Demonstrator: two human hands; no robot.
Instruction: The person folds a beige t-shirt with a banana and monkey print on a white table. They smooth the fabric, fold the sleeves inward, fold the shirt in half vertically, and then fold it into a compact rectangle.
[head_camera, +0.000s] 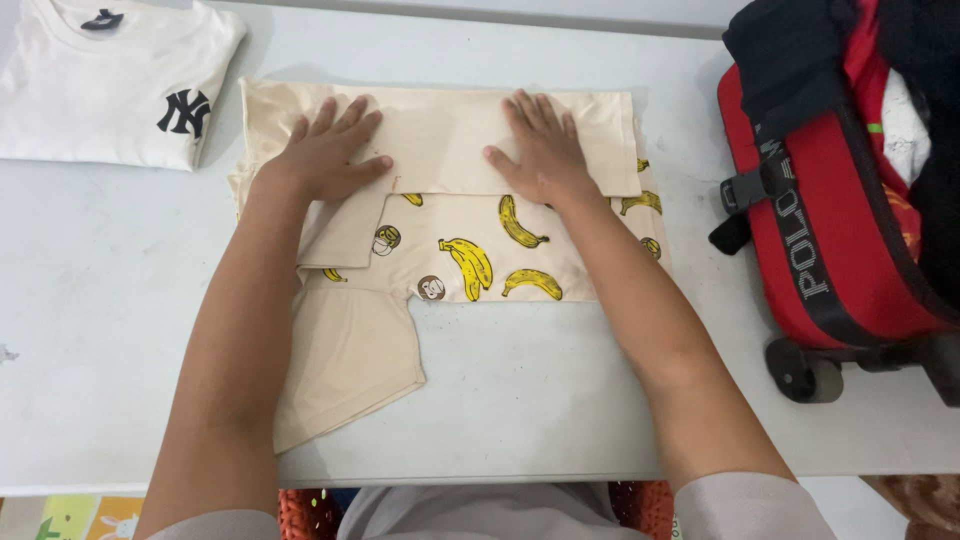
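A beige garment (440, 130) with yellow banana and small monkey prints lies partly folded on the white table (560, 400). Its plain upper part is folded down over the printed part. My left hand (325, 150) presses flat on the left side of that folded part, fingers spread. My right hand (545, 150) presses flat on the right side, palm down. A plain beige sleeve or flap (345, 365) sticks out toward me at the lower left, partly under my left forearm.
A folded white t-shirt (110, 80) with a dark emblem lies at the table's far left. An open red suitcase (840, 200) with black straps, wheels and dark clothes inside stands at the right. An orange basket (305, 512) shows below the table's near edge.
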